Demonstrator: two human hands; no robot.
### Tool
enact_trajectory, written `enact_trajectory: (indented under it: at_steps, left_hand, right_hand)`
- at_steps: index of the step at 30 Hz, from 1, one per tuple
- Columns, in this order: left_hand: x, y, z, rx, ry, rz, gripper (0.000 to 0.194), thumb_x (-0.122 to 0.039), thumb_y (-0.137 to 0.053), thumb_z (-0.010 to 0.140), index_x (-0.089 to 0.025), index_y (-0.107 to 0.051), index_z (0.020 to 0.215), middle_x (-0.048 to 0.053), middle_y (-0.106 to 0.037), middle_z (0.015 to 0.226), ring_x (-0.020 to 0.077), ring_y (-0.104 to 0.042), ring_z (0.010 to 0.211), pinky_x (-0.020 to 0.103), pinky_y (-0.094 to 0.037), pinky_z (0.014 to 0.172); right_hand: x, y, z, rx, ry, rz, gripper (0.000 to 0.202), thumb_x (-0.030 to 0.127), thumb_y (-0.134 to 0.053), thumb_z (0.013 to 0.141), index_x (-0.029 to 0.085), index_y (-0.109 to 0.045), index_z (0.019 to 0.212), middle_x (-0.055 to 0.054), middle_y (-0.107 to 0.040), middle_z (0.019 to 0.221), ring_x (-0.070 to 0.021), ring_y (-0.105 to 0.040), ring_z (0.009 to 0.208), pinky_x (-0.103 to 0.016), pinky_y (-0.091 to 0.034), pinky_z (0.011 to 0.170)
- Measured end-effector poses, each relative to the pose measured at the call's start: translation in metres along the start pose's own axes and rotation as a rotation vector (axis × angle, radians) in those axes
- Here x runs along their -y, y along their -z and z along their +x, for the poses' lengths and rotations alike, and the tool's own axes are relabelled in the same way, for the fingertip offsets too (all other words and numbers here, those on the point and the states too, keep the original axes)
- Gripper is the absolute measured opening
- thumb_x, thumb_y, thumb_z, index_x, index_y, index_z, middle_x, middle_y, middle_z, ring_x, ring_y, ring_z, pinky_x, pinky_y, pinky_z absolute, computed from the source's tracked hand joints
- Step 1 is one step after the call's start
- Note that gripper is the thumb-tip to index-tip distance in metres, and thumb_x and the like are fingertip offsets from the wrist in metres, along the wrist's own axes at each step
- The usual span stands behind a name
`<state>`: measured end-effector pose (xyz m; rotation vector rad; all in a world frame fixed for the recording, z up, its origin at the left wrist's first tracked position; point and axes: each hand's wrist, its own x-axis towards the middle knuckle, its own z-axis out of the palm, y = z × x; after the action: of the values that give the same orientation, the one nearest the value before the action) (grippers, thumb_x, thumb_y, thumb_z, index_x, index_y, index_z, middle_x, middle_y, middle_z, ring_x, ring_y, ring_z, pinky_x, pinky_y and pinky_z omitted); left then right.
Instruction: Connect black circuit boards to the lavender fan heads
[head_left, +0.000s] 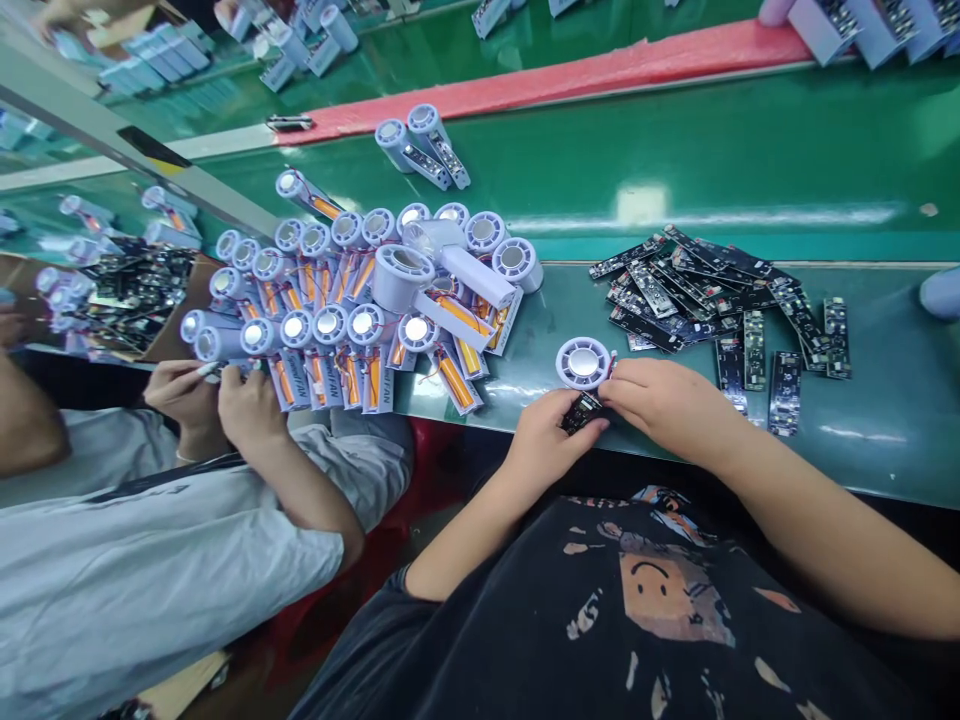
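Note:
A lilac handheld fan (583, 362) lies at the table's front edge, its round head facing up. My left hand (541, 440) is closed around its handle, thumb and fingers on either side of a black circuit board (582, 411). Pressed together at the right of that board are the fingers of my right hand (667, 400); what they pinch is hidden. A bit of red wire (613, 360) shows just above those fingertips. To the right of the fan lies a heap of loose black circuit boards (675, 285), with several single boards nearer my right forearm.
Many lilac fans with orange batteries (330, 325) crowd the table on my left. Beyond them are two fans (424, 140) on the green belt, bounded by a red strip (525, 85). A co-worker's hands (251, 405) work at the left, beside a box of boards (142, 300).

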<state>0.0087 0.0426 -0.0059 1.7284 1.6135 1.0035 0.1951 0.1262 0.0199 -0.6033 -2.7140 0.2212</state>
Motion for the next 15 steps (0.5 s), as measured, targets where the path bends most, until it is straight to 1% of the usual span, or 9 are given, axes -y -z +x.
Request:
enact_trajectory:
  at_steps: [2,5,8,11,15]
  left_hand:
    - [0.0,0.001,0.0,-0.008,-0.012,-0.008,0.005,-0.023,-0.068,0.084,-0.018,-0.07,0.084,0.003,-0.071,0.077,0.0168,-0.063,0.07,0.027,-0.048,0.068]
    - [0.0,0.002,0.0,-0.029,-0.002,-0.051,0.013,-0.023,-0.064,0.085,-0.018,-0.067,0.074,0.001,-0.066,0.068,0.0142,-0.058,0.063,0.025,-0.044,0.063]
    - [0.0,0.003,0.0,-0.039,0.086,-0.169,0.02,-0.029,-0.066,0.084,-0.017,-0.065,0.069,-0.001,-0.062,0.062,0.0118,-0.053,0.057,0.023,-0.041,0.058]
    - [0.0,0.004,-0.001,-0.016,0.206,-0.326,0.026,-0.039,-0.069,0.084,-0.016,-0.065,0.07,-0.002,-0.059,0.059,0.0106,-0.05,0.054,0.023,-0.04,0.053]
    - [0.002,0.007,-0.003,0.035,0.304,-0.474,0.035,-0.05,-0.075,0.079,-0.016,-0.069,0.077,-0.002,-0.061,0.059,0.0095,-0.05,0.05,0.023,-0.041,0.05]
  right_hand:
    - [0.003,-0.003,-0.001,-0.015,-0.027,0.032,0.02,0.019,-0.05,0.1,0.016,-0.066,0.088,-0.005,-0.063,0.082,-0.0188,-0.058,0.075,-0.03,-0.041,0.065]
    - [0.01,-0.003,-0.005,-0.009,-0.08,0.105,0.022,0.022,-0.049,0.102,0.017,-0.066,0.089,-0.005,-0.063,0.083,-0.0189,-0.058,0.077,-0.03,-0.041,0.066]
    - [0.019,-0.002,-0.008,-0.024,-0.169,0.196,0.017,0.022,-0.053,0.1,0.017,-0.069,0.099,-0.006,-0.062,0.088,-0.0197,-0.058,0.079,-0.031,-0.043,0.068]
    - [0.028,-0.001,-0.008,-0.061,-0.248,0.289,0.017,0.02,-0.058,0.097,0.018,-0.071,0.109,-0.006,-0.061,0.09,-0.0201,-0.059,0.081,-0.032,-0.045,0.07]
    - [0.033,-0.001,-0.004,-0.072,-0.299,0.32,0.013,0.021,-0.061,0.096,0.02,-0.074,0.1,-0.004,-0.06,0.082,-0.0199,-0.057,0.077,-0.031,-0.041,0.067]
